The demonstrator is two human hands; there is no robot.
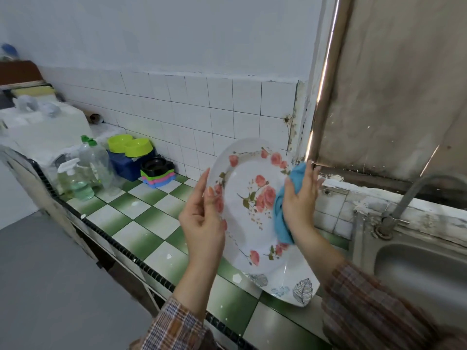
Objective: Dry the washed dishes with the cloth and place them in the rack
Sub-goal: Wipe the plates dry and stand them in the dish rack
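Fingers (205, 181) of the left hand (202, 223) run up behind the rim of the rose-patterned oval platter (249, 231) with the thumb on its face. That hand grips the platter, which is tipped up on edge above the green-and-white tiled counter (141, 223), left of the steel sink (417, 269). The right hand (300, 198) has its fingers curled round a bunched blue cloth (281, 218) and presses it against the side of the platter nearer the sink.

Just below the platter, and also left of the sink, I see a leaf-printed plate (302, 290) at the counter's front edge. I cannot tell whether the two touch. The tap (409, 195) stands behind the sink. Plastic bottles (87, 170) and lime-green bowls (131, 145) sit far left of it, against the wall tiles.

I read this as the drying step, mid-wipe on the platter's face. Next I would sweep the cloth across the rest of the face, turn the platter to do the back, and then carry it to the rack. No rack shows from here, so I would need to look around for it first.
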